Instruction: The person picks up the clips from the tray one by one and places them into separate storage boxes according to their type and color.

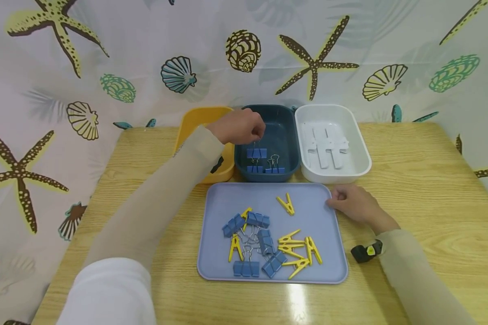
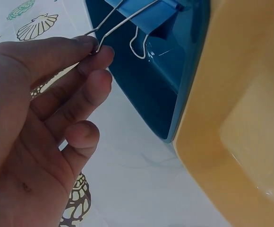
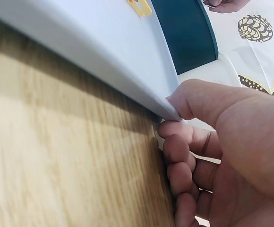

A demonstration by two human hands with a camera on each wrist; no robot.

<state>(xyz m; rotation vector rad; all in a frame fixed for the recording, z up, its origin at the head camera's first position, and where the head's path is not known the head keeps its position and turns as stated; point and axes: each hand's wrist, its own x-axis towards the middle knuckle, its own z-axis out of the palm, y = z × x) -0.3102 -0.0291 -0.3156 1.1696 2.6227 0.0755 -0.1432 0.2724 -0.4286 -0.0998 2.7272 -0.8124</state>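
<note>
Head: the left hand (image 1: 241,127) pinches a blue binder clip (image 1: 256,153) at the dark bin (image 1: 282,133), towards its left edge. Left wrist: fingertips (image 2: 104,57) grip its wire handle (image 2: 133,17). Right wrist: the right hand (image 3: 236,130) pinches the tray's (image 3: 104,42) rim near a corner.

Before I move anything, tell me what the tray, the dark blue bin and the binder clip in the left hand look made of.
The tray looks like matte plastic: smooth, moulded rim. The dark blue bin is likely glossier plastic: its wall shows highlights. The binder clip in the left hand seems metal: bare, shiny wire and a blue, probably painted body.
</note>
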